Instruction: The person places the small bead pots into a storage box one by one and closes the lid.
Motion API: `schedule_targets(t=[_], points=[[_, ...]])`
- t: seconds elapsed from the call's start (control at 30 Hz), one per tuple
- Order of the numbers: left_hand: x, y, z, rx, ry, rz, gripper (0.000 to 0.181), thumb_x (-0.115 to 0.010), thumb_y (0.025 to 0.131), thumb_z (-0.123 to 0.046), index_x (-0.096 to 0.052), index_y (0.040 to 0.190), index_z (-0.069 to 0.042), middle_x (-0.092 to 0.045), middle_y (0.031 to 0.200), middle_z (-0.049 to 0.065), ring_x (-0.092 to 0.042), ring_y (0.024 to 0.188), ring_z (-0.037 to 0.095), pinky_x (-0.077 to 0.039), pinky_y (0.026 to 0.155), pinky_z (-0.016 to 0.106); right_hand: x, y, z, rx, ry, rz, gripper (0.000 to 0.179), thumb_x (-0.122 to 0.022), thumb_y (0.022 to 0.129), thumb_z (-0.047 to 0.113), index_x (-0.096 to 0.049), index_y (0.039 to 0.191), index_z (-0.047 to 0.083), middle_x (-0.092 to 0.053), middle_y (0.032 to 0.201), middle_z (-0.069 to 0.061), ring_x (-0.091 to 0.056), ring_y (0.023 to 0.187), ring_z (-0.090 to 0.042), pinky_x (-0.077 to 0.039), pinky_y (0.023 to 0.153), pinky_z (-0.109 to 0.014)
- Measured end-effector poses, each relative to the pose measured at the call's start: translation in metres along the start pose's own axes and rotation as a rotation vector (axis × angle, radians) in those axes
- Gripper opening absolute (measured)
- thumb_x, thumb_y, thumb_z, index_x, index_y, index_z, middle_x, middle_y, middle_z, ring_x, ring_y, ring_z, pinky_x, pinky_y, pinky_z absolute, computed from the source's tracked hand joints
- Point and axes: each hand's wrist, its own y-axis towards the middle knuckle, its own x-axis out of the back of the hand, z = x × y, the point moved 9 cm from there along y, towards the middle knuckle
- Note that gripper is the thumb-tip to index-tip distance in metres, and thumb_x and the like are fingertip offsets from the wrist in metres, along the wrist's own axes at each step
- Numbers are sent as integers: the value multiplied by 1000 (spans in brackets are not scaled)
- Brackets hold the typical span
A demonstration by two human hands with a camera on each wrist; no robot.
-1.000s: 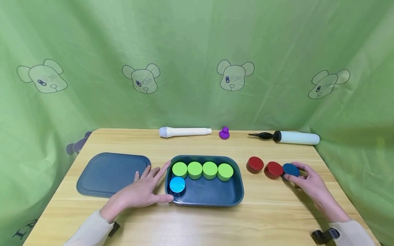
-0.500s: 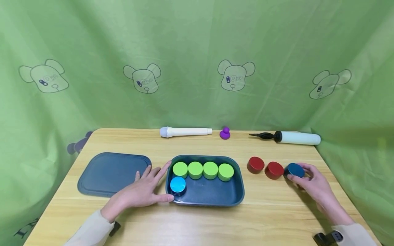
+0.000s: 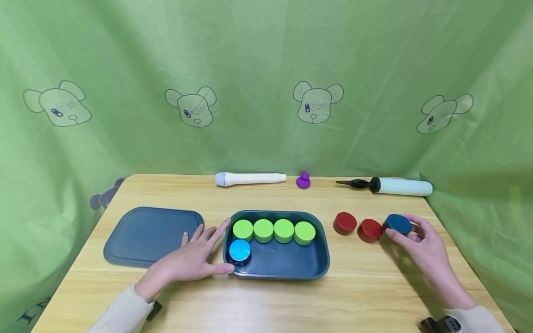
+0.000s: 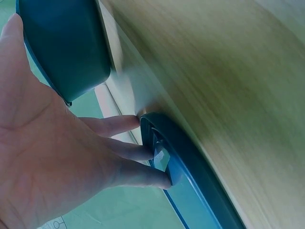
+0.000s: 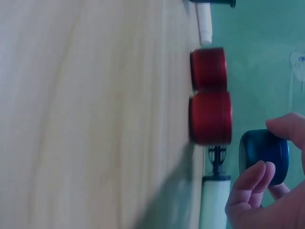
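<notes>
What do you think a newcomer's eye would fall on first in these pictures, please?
Probably the four lime-green cylinders lined up along the far side of the dark tray, with a shiny blue cylinder in its near left corner. Next might come the two red cylinders on the table right of the tray, and beside them a dark blue cylinder, held above the table by the right hand.

Curtained-off space, green fabric (image 3: 258,51) on three sides, printed cartoon animal heads (image 3: 314,107), wood-grain table (image 3: 291,303) inside
</notes>
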Motion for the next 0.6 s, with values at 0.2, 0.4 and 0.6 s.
schedule_targets(t=[0.2, 0.4, 0.6], points=[[0, 0, 1, 2, 7, -3, 112, -66, 95, -78, 0, 177, -39, -31, 172, 28, -7, 158, 62, -4, 113, 89, -12, -8, 20, 24, 72, 22, 53, -84, 101, 21, -57, 146, 25, -64, 112, 17, -64, 90, -1, -54, 77, -13], [0, 1, 2, -5, 10, -7, 112, -64, 95, -81, 0, 177, -38, -31, 171, 27, -8, 158, 62, -4, 113, 89, -24, -14, 36, 35, 144, 66, 52, -82, 102, 17, -58, 147, 24, -68, 112, 14, -65, 89, -3, -53, 76, -15], [0, 0, 1, -6, 2, -1, 114, -62, 93, -84, 0, 177, -37, -31, 171, 28, -8, 158, 63, -4, 113, 89, -32, -21, 51, 64, 123, 84, 52, -81, 103, 18, -58, 149, 21, -68, 115, 14, -63, 89, -5, -52, 75, -16]])
